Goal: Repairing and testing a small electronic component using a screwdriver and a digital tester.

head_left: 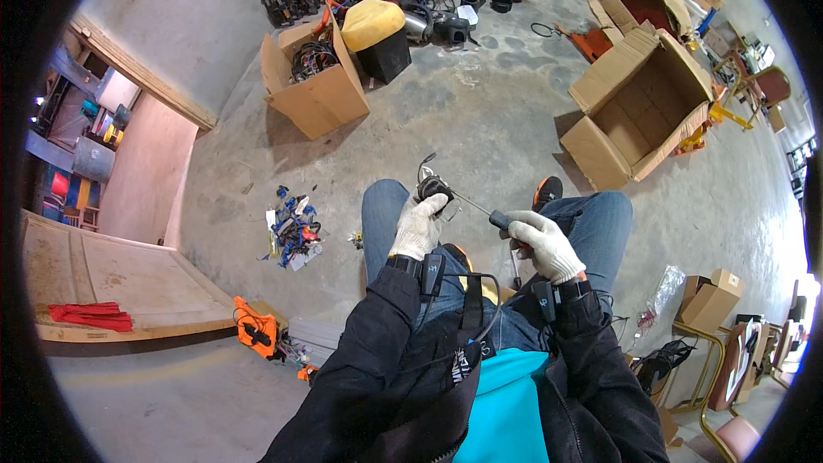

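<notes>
Between my knees, my left hand (418,227), in a white work glove, is closed around a small black rounded device (434,188) with a wire loop and a short cable end sticking out at its far side. What kind of device it is I cannot make out. My right hand (547,245), gloved as well, grips a screwdriver (500,219) by its dark handle. Its thin metal shaft points left and its tip reaches the device or lies right beside it; contact cannot be told. Part of the device is hidden by my left fingers.
Left of my legs, a pile of blue and mixed small parts (296,227) lies on the concrete floor. Ahead stand a cardboard box with cables (319,103) and a yellow-topped black bin (377,39). An open cardboard box (639,107) is at right; an orange case (255,327) sits lower left.
</notes>
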`<action>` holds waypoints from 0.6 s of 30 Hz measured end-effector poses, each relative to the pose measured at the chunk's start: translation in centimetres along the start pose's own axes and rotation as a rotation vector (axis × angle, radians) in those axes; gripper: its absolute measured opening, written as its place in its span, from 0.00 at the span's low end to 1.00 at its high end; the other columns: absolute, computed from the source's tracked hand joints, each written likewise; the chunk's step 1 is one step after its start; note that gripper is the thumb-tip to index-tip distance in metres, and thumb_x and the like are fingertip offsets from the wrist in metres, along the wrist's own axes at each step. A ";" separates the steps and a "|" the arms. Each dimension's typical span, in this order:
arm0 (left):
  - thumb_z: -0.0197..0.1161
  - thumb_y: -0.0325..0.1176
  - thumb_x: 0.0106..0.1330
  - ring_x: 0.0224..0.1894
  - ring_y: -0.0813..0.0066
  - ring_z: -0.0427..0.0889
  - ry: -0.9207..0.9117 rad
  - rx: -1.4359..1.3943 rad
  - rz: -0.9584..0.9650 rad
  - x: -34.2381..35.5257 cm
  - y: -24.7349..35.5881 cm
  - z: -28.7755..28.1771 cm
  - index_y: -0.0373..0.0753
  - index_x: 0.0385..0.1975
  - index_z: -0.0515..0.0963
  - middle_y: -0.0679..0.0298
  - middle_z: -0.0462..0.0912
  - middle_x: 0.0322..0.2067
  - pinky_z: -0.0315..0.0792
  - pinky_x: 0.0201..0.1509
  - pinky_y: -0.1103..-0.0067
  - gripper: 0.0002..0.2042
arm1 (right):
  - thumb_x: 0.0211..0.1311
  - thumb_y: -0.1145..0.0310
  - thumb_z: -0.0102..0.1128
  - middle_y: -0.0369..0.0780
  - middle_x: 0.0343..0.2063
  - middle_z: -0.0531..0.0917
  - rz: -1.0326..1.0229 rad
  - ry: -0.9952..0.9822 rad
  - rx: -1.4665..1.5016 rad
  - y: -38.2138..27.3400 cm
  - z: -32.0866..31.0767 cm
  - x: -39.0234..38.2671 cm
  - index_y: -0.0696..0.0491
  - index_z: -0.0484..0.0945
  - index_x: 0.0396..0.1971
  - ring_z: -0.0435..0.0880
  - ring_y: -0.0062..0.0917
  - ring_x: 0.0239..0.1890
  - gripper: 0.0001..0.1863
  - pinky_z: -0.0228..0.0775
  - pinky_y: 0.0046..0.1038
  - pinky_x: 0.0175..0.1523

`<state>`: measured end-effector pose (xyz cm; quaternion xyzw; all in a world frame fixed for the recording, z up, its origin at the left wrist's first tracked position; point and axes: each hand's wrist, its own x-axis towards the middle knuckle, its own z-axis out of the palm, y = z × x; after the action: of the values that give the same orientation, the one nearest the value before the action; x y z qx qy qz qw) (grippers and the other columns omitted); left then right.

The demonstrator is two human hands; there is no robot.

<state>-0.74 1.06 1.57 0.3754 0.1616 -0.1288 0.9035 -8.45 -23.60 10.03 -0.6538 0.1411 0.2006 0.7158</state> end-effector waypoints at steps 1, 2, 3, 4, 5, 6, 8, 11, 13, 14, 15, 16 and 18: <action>0.61 0.19 0.66 0.52 0.63 0.84 -0.004 0.016 -0.004 0.0 0.0 0.2 0.37 0.58 0.76 0.58 0.83 0.50 0.84 0.58 0.60 0.19 | 0.68 0.63 0.60 0.35 0.37 0.87 0.016 0.007 0.019 0.0 0.0 0.0 0.60 0.83 0.50 0.77 0.15 0.31 0.18 0.69 0.19 0.36; 0.61 0.19 0.66 0.52 0.63 0.84 -0.004 0.016 -0.001 0.0 0.1 0.1 0.37 0.58 0.76 0.58 0.83 0.50 0.84 0.58 0.60 0.19 | 0.68 0.63 0.60 0.35 0.37 0.87 0.015 0.006 0.018 0.0 0.0 0.1 0.60 0.83 0.50 0.77 0.15 0.31 0.18 0.69 0.19 0.36; 0.61 0.19 0.66 0.52 0.63 0.84 0.006 0.041 0.004 0.0 0.1 0.2 0.37 0.58 0.76 0.58 0.83 0.50 0.84 0.59 0.60 0.20 | 0.69 0.63 0.59 0.35 0.36 0.86 0.044 0.004 0.037 0.0 0.0 0.2 0.59 0.83 0.49 0.76 0.14 0.29 0.17 0.68 0.18 0.33; 0.61 0.19 0.66 0.52 0.64 0.84 0.015 0.066 0.010 0.0 0.1 0.2 0.37 0.58 0.76 0.59 0.83 0.50 0.83 0.59 0.61 0.20 | 0.69 0.63 0.59 0.34 0.35 0.86 0.073 0.002 0.055 -0.1 0.0 0.4 0.58 0.83 0.49 0.75 0.14 0.27 0.16 0.66 0.18 0.30; 0.61 0.19 0.66 0.52 0.64 0.84 0.009 0.065 0.013 0.0 0.2 0.4 0.37 0.58 0.76 0.59 0.83 0.50 0.83 0.59 0.61 0.20 | 0.69 0.63 0.59 0.34 0.35 0.86 0.067 0.003 0.053 0.0 -0.2 0.5 0.58 0.83 0.49 0.75 0.14 0.27 0.16 0.66 0.18 0.30; 0.60 0.19 0.65 0.52 0.65 0.83 0.013 0.086 0.004 -0.2 0.2 0.6 0.37 0.58 0.76 0.60 0.83 0.50 0.83 0.59 0.61 0.20 | 0.70 0.65 0.57 0.37 0.35 0.86 0.111 -0.014 0.103 0.0 -0.5 0.5 0.58 0.81 0.51 0.75 0.15 0.24 0.16 0.64 0.17 0.26; 0.60 0.19 0.63 0.52 0.67 0.83 0.004 0.120 0.007 -0.5 0.4 0.4 0.38 0.59 0.76 0.62 0.82 0.50 0.83 0.59 0.63 0.22 | 0.72 0.66 0.54 0.36 0.30 0.83 0.143 -0.037 0.167 0.1 -0.1 0.6 0.59 0.80 0.52 0.73 0.14 0.19 0.16 0.58 0.17 0.19; 0.60 0.18 0.62 0.52 0.68 0.84 0.021 0.167 0.007 -0.1 -0.3 0.1 0.37 0.60 0.76 0.64 0.83 0.51 0.83 0.60 0.64 0.23 | 0.75 0.64 0.52 0.31 0.23 0.73 0.309 -0.046 0.285 -0.2 -0.4 0.2 0.55 0.78 0.40 0.69 0.13 0.14 0.11 0.52 0.19 0.16; 0.60 0.17 0.61 0.54 0.67 0.84 0.017 0.184 0.020 0.0 -0.5 0.0 0.35 0.60 0.76 0.63 0.83 0.52 0.83 0.59 0.64 0.24 | 0.78 0.61 0.50 0.35 0.25 0.78 0.345 -0.068 0.326 1.1 -1.1 0.7 0.54 0.75 0.40 0.69 0.14 0.14 0.12 0.52 0.18 0.13; 0.60 0.17 0.61 0.54 0.67 0.84 0.019 0.178 0.018 -0.1 -0.6 -0.2 0.35 0.60 0.75 0.62 0.83 0.52 0.84 0.59 0.64 0.24 | 0.79 0.60 0.50 0.36 0.26 0.79 0.390 -0.072 0.367 1.2 -1.2 0.8 0.54 0.75 0.42 0.69 0.14 0.14 0.13 0.53 0.18 0.12; 0.60 0.16 0.60 0.54 0.66 0.84 0.029 0.176 0.010 0.0 -0.5 -0.4 0.34 0.60 0.75 0.61 0.83 0.52 0.85 0.57 0.64 0.25 | 0.80 0.57 0.50 0.39 0.28 0.81 0.413 -0.094 0.364 1.3 -1.4 1.0 0.56 0.73 0.46 0.71 0.15 0.14 0.15 0.54 0.17 0.10; 0.60 0.16 0.60 0.54 0.66 0.84 0.024 0.174 0.019 0.2 -0.6 -0.5 0.34 0.60 0.75 0.61 0.83 0.52 0.85 0.57 0.64 0.25 | 0.80 0.57 0.50 0.39 0.28 0.81 0.403 -0.097 0.359 1.8 -1.8 1.3 0.56 0.73 0.46 0.71 0.15 0.14 0.15 0.54 0.17 0.10; 0.60 0.15 0.59 0.52 0.65 0.85 0.051 0.185 0.008 0.3 -0.8 -0.6 0.33 0.59 0.76 0.59 0.83 0.51 0.85 0.56 0.63 0.25 | 0.80 0.56 0.49 0.39 0.29 0.81 0.489 -0.220 0.566 1.2 -1.5 1.3 0.57 0.73 0.46 0.71 0.15 0.14 0.17 0.53 0.17 0.09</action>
<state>-0.84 0.93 0.54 0.4612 0.1707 -0.1300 0.8610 -7.78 -24.92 8.26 -0.3522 0.2648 0.3874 0.8098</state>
